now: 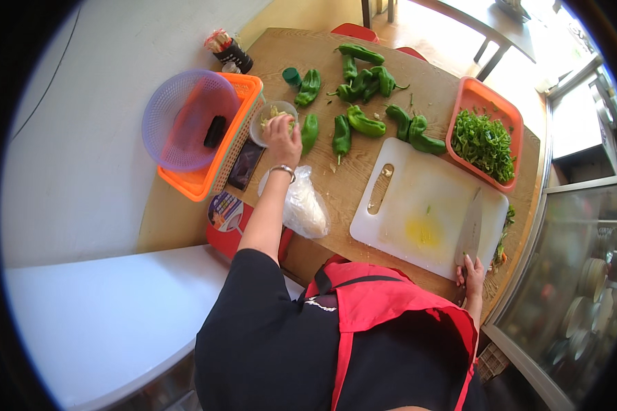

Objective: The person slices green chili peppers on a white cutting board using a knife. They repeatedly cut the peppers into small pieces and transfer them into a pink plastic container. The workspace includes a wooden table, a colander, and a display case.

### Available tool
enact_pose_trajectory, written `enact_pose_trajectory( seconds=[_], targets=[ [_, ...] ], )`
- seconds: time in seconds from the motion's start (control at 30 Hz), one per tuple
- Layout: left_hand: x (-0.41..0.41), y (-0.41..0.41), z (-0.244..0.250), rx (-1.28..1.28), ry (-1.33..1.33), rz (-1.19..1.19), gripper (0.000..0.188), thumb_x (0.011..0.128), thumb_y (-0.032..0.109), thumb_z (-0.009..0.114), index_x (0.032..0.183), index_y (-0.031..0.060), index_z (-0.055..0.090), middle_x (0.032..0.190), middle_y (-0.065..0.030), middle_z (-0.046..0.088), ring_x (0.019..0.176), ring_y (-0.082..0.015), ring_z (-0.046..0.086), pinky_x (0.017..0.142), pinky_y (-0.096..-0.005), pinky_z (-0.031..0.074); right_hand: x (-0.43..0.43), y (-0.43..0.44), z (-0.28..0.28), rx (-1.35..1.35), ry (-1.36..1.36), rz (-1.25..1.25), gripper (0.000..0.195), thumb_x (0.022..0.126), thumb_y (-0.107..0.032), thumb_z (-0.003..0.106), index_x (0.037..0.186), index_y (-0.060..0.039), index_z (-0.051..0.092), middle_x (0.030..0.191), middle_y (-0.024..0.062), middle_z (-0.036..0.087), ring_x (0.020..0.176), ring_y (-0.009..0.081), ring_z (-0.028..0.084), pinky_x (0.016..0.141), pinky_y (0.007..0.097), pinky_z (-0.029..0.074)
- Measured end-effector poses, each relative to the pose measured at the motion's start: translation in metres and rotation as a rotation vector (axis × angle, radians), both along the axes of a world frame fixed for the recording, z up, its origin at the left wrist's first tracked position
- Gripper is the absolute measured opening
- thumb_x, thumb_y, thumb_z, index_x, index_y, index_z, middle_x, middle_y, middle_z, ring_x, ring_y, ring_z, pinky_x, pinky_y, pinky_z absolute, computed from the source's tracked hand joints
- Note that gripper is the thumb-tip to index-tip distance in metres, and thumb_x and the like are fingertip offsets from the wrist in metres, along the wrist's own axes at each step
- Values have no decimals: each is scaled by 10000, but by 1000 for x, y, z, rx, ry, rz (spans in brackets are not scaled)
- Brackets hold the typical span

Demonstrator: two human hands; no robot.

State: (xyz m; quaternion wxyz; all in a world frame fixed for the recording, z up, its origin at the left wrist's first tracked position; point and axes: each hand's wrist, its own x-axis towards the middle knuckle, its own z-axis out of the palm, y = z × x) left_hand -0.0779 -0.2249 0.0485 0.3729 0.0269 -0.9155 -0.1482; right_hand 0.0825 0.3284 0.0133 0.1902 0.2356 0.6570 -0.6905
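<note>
My left hand (283,134) reaches over a small clear round container (258,134) of pale greenish pieces, its fingertips at the contents; whether they pinch anything is hidden. My right hand (472,275) grips the dark handle of a kitchen knife (471,226), whose blade lies along the right side of a white plastic cutting board (391,226). A yellow wet stain and a green scrap are on the board. Several whole green peppers (366,122) lie beyond it. Chopped green peppers or leaves fill an orange-red tray (515,115) at the board's far right. A clear plastic bag (307,205) with pale contents rests beside my left forearm.
A purple colander (157,120) sits in an orange basket (254,85) at the left, by a dark phone (245,164). Behind stand a black cup of wrapped sticks (234,55) and a green cap (291,76). Green trimmings (503,246) lie right of the board, near a glass-fronted cabinet (570,287).
</note>
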Motion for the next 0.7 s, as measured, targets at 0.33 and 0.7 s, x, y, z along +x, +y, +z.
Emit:
enact_pose_trajectory(
  seconds=[0.33,0.7],
  targets=[
    [-155,-11,-36,-72,-883,370,590,785,227,651,1285,140,349,1201,-189,498,1112,-360,503,930,-464,413,-2,-4,2,-3,-59,-75,173,931,-241,546,976,-75,525,541,68,528,322,91,386,292,235,347],
    [-135,-34,-36,411,-373,-5,543,838,370,608,1198,1,437,1065,-224,596,987,-378,580,847,-444,442,-2,-7,6,41,-43,-59,211,928,-239,535,975,-35,522,523,77,532,298,92,376,282,242,339]
  ],
)
